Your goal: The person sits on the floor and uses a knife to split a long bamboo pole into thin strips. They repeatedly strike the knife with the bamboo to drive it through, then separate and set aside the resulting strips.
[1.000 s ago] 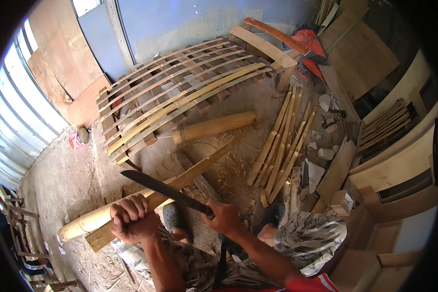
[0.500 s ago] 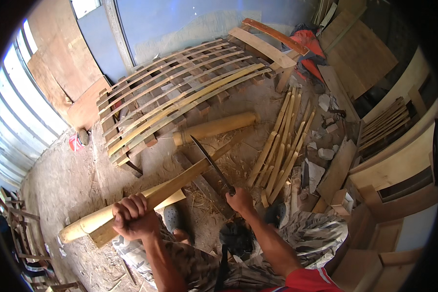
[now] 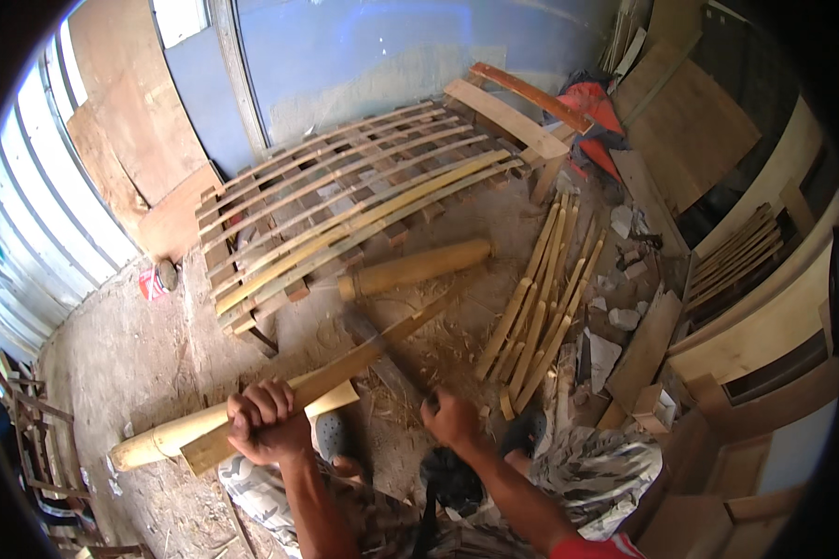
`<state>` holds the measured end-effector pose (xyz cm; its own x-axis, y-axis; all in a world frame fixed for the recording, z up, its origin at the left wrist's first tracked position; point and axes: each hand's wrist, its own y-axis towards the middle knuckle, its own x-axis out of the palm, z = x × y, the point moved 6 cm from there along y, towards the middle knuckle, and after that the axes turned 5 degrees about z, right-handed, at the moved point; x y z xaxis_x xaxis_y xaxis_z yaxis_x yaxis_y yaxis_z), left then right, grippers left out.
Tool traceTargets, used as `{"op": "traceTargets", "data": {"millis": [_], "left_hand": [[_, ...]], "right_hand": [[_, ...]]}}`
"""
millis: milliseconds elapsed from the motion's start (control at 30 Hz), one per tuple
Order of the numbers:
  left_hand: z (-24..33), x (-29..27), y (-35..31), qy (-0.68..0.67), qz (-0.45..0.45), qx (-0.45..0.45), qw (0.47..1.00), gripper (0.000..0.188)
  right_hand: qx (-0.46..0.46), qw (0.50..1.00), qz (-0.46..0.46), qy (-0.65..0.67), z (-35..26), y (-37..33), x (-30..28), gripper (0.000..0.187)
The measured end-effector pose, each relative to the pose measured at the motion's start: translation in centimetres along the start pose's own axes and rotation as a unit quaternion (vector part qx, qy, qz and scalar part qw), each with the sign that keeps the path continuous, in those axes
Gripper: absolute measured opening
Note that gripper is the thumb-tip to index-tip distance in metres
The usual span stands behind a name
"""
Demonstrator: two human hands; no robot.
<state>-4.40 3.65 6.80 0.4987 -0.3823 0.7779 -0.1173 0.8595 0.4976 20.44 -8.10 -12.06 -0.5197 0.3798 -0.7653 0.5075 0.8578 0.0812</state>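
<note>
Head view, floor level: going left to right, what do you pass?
Red can → left hand gripping a bamboo strip → short bamboo log → right hand holding the blurred blade → bundle of split strips → wood offcuts.

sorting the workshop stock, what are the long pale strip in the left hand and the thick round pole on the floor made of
Long pale strip: looks like split bamboo, raw yellow, flat cut face.
Thick round pole: probably bamboo culm, smooth tan skin, unpainted.
</note>
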Motion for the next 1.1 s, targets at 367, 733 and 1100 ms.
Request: {"op": "traceTargets", "data": {"millis": [367, 733, 1100], "left_hand": [[0.3, -0.2, 0.1, 0.005, 0.009, 0.018, 1.000, 0.036], [1.6, -0.9, 0.5, 0.020, -0.005, -0.001, 1.000, 0.033], [1.0, 1.6, 0.0, 0.105, -0.096, 0.014, 0.990, 0.041]], "right_hand": [[-0.112, 0.993, 0.013, 0.021, -1.8, 0.1, 0.6, 0.035], [-0.015, 1.000, -0.016, -0.011, 4.6, 0.6, 1.4, 0.032], [-0.122, 0.990, 0.008, 0.065, -10.2, -2.7, -4.1, 0.025]]}}
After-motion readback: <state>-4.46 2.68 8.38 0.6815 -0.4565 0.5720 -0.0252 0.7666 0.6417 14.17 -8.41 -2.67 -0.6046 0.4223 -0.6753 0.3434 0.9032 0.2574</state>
